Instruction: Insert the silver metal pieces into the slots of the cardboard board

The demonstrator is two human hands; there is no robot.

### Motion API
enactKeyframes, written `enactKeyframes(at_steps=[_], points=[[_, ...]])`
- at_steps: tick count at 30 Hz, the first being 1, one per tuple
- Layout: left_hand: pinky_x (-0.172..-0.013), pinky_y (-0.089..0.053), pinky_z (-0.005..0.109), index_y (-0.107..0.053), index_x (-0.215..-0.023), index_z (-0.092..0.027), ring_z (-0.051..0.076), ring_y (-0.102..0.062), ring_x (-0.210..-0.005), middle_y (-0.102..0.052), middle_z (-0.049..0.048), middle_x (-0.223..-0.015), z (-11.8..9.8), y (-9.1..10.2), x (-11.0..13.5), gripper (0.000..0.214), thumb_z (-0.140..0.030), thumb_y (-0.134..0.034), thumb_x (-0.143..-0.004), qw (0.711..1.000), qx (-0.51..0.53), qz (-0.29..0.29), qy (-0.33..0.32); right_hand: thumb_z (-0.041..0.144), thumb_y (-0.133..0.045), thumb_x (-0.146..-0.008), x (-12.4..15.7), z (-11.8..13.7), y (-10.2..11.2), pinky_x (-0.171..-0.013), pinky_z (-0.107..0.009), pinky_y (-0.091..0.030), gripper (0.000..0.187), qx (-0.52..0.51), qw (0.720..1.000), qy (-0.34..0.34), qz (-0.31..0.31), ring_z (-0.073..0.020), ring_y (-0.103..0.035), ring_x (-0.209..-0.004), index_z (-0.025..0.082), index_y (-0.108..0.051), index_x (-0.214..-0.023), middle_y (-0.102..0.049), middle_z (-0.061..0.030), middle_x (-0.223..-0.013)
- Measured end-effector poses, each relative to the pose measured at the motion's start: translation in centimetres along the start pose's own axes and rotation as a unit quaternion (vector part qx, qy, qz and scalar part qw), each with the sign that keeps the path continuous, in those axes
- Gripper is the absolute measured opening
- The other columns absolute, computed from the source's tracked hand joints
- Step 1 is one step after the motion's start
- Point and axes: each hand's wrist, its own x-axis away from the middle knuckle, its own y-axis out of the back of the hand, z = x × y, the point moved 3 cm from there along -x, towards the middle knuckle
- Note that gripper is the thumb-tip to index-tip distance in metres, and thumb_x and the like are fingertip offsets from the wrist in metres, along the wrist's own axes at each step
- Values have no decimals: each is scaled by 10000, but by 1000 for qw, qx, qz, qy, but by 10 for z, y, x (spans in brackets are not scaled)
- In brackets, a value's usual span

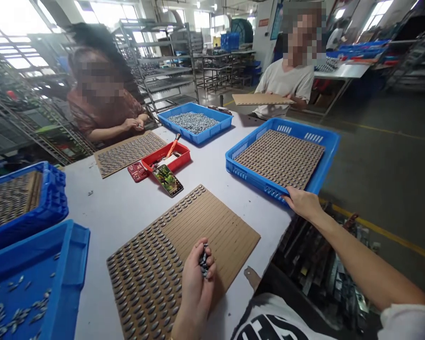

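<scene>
At the bottom centre of the frame, the left hand [195, 288] is curled shut around a clutch of small metal parts [203, 262], over a half-filled board [212, 226]. Right of centre, the right hand [302, 202] grips the near rim of a blue tray [329, 160], its fingers bent over it. A phone [168, 179] lies beyond the board, and two people sit at the table's far side.

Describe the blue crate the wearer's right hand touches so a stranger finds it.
Start at the white table, then its right edge. The blue crate there, gripped by the right hand, holds one full brown sheet; the far crate holds loose metal parts.
</scene>
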Motion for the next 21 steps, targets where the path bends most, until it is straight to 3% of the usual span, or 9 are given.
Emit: enactKeyframes(at_steps=[4, 15, 21], points=[[-314, -259, 121, -558, -968, -138, 36, -399, -469, -468, -23, -693, 1, -2, 9, 124, -152, -556, -845, 1000, 4, 10, -14, 345, -497, -910, 16, -1, 6, -511, -268, -264, 201, -11, 1000, 12, -21, -224, -651, -697, 164, -573, -953, -698, -88, -800], [-312, -265, 110, -556, -949, -150, 34, -383, -450, -458, -28, -684, 13, -8, 20, 133, -116, -556, -820, 999, 6, 33, 8, 340, -490, -916, 92, 7, 19, -559, -277, -368, 175, -67, 996, 51, -37, -208, -657, -706, 191, -579, -932, -697, -60, -821], [-309, -265, 110, -554, -964, -142, 33, -387, -452, -455, -27, -688, 17, -5, 15, 142, -109, -546, -825, 999, 5, 31, 20, 324, -491, -926, 106, 11, 18, -612, -287, -430, 185, -81, 994, 63, -39, -203, -662, -724, 188, -600, -989, -712, -70, -891]])
